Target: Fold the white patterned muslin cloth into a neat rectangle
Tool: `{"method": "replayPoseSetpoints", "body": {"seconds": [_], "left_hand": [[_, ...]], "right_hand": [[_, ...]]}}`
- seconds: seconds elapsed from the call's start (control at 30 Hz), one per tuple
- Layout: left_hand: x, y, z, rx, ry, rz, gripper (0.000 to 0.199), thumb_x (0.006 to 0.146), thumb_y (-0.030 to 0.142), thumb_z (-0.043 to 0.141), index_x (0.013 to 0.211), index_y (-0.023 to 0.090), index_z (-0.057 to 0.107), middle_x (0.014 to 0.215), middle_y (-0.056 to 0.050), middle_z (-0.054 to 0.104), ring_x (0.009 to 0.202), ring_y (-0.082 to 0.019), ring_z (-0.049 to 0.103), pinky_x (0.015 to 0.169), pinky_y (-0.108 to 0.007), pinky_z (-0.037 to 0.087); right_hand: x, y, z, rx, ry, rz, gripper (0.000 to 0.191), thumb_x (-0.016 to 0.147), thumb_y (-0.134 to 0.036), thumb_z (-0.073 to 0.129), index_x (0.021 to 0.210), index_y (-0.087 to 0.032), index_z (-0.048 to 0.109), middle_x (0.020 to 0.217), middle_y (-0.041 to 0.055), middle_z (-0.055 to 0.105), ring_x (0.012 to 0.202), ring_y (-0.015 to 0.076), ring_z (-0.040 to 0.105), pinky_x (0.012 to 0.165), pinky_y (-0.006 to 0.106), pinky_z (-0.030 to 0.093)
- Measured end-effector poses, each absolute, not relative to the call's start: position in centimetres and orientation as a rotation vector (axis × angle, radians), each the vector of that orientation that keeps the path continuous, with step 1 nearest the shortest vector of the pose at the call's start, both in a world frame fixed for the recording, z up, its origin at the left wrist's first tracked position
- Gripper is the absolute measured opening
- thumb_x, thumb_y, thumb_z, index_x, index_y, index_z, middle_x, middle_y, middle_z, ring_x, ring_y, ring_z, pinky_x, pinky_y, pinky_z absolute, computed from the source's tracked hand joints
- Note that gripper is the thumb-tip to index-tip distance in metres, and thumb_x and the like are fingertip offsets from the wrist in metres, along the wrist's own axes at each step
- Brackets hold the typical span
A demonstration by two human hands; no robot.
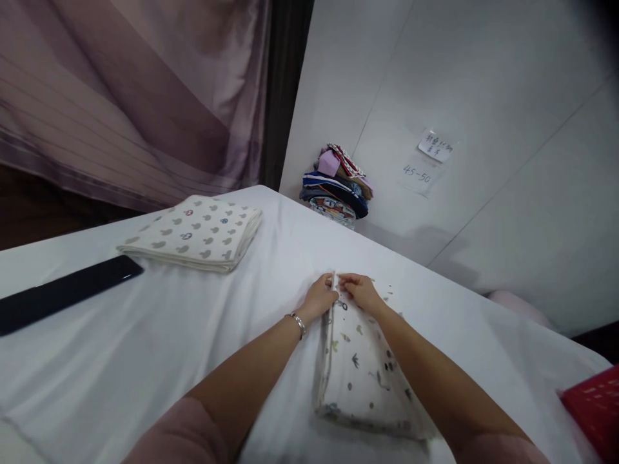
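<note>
Both hands are at the far end of a folded white cloth [360, 361] with small grey, green and black prints, which lies on the white-covered table. My left hand [320, 298] pinches the cloth's far left corner between thumb and fingers; a silver bracelet is on that wrist. Just to its right, my right hand [360, 290] has its fingers bent onto the same far edge, thumb and fingertips close together on the fabric. My right forearm covers part of the cloth's right side. A second folded cloth [203, 229], white with grey motifs, rests farther back on the left.
A long black flat object [68, 290] lies at the table's left. Folded clothes [336, 183] are stacked beyond the far edge, against a white wall bearing handwritten paper notes [435, 147]. A red object [594, 406] sits at the right edge. A pinkish curtain [145, 96] hangs behind.
</note>
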State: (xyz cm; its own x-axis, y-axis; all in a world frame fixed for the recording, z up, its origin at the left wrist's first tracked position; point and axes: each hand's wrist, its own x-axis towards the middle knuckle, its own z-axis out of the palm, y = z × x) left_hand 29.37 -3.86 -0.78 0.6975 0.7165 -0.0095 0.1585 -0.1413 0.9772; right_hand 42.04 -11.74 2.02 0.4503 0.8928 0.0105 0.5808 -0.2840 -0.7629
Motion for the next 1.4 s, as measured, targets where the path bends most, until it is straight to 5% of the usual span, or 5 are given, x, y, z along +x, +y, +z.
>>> {"method": "replayPoseSetpoints", "body": {"seconds": [0.13, 0.3, 1.4], "left_hand": [[29.6, -3.8, -1.0, 1.681, 0.746, 0.565, 0.056, 0.064, 0.01, 0.055, 0.119, 0.015, 0.05, 0.105, -0.007, 0.063, 0.083, -0.016, 0.06, 0.071, -0.023, 0.045], [29.8, -3.9, -1.1, 1.707, 0.757, 0.574, 0.057, 0.066, 0.012, 0.056, 0.122, 0.017, 0.049, 0.107, -0.008, 0.062, 0.09, -0.017, 0.059, 0.078, -0.025, 0.044], [28.8, -4.0, -1.0, 1.705, 0.765, 0.567, 0.051, 0.073, 0.012, 0.052, 0.124, 0.014, 0.045, 0.117, -0.011, 0.056, 0.097, -0.018, 0.056, 0.085, -0.03, 0.044]], "right_hand": [[42.0, -11.3, 1.5, -2.058, -1.454, 0.335, 0.037, 0.081, -0.02, 0.041, 0.116, -0.018, 0.055, 0.125, 0.0079, 0.054, 0.119, 0.0208, 0.043, 0.1, 0.039, 0.033], [41.7, -10.7, 0.8, -2.18, -1.655, 0.244, 0.044, 0.089, -0.027, 0.035, 0.131, -0.018, 0.043, 0.14, 0.0103, 0.039, 0.132, 0.0227, 0.027, 0.106, 0.047, 0.017], [40.3, -14.4, 1.4, -2.324, -1.783, 0.253, 0.055, 0.093, -0.044, 0.025, 0.141, -0.018, 0.028, 0.15, 0.0061, 0.016, 0.138, 0.0197, 0.007, 0.109, 0.046, 0.005]]}}
